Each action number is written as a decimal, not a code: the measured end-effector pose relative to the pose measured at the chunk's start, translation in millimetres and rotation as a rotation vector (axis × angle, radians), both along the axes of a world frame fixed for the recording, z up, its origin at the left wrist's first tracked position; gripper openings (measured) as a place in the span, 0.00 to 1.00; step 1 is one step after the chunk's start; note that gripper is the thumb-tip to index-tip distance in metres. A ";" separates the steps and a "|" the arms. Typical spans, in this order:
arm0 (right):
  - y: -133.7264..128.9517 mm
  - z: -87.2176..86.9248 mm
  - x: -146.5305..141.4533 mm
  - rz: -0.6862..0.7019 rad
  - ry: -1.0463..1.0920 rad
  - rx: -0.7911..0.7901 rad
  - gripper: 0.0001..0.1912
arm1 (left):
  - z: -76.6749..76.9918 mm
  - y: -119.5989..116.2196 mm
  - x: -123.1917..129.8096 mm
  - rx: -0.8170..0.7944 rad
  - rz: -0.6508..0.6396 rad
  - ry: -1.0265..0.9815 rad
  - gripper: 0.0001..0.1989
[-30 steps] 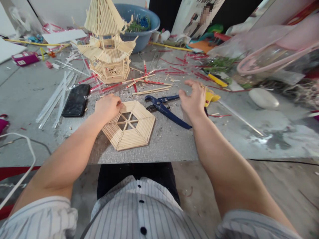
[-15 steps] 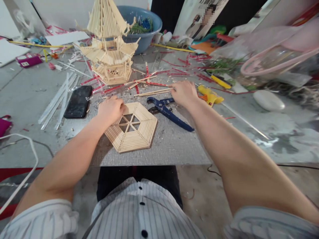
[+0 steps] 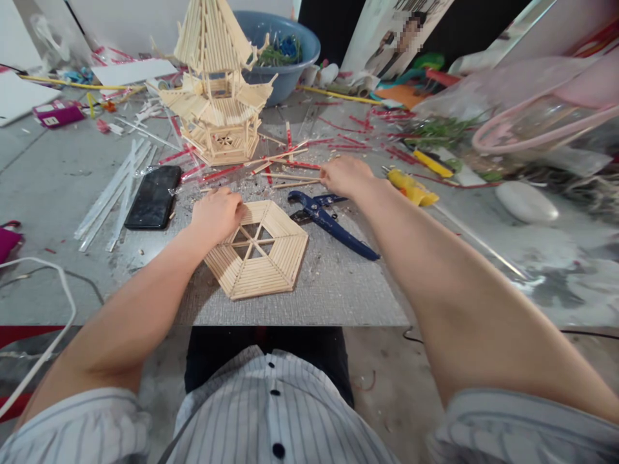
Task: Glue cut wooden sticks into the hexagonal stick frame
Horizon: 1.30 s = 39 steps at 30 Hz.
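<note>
A hexagonal panel of thin wooden sticks (image 3: 278,258), with an open spoked centre, lies flat near the table's front edge. My left hand (image 3: 218,214) is closed at its upper left edge, fingertips partly hidden. Farther right, my right hand (image 3: 345,176) has its fingers pinched at the right ends of a pair of thin wooden sticks (image 3: 296,183). Between the hands lies a blue-handled cutter (image 3: 333,227), its upper handle close below my right hand. Behind stands a tiered pagoda model (image 3: 220,113) built from similar sticks.
A black phone (image 3: 153,198) and clear glue sticks (image 3: 116,193) lie at left. Beyond my right wrist is a yellow glue gun (image 3: 411,187), near a white oval object (image 3: 527,201). A blue basin (image 3: 285,64) stands behind the pagoda. Red strips (image 3: 309,165) litter the middle.
My right hand has shifted slightly left along the thin sticks, and the sticks now lie more spread apart. My left hand stays at the panel. The view has moved a little.
</note>
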State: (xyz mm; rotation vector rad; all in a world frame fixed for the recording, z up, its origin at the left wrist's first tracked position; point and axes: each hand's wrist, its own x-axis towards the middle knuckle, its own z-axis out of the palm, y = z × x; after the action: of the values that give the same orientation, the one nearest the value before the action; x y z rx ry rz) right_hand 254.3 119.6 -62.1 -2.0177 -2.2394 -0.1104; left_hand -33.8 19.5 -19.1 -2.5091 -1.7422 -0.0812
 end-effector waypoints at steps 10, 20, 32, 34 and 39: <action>-36.5 21.9 -20.5 0.085 0.713 0.059 0.02 | -1.7 3.6 0.8 0.016 -0.004 -0.139 0.16; -103.6 35.6 -62.0 0.122 1.703 -0.487 0.07 | -9.0 5.2 2.1 0.060 -0.121 -0.401 0.15; -114.6 25.2 -60.8 0.258 1.598 -0.349 0.10 | 20.4 -15.7 5.2 0.269 0.137 -0.269 0.26; -112.8 27.1 -61.2 0.269 1.610 -0.282 0.11 | 19.8 -15.0 4.5 0.243 0.115 -0.272 0.25; -127.8 51.7 -58.1 0.180 1.681 0.011 0.11 | 16.7 -13.4 5.6 0.189 0.042 -0.246 0.24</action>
State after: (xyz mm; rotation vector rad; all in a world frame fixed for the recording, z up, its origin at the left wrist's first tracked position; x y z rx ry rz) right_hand 196.2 -8.2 -10.4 -0.9529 -1.1545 1.0986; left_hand -28.3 6.0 -2.4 -2.4089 -1.7739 -0.5463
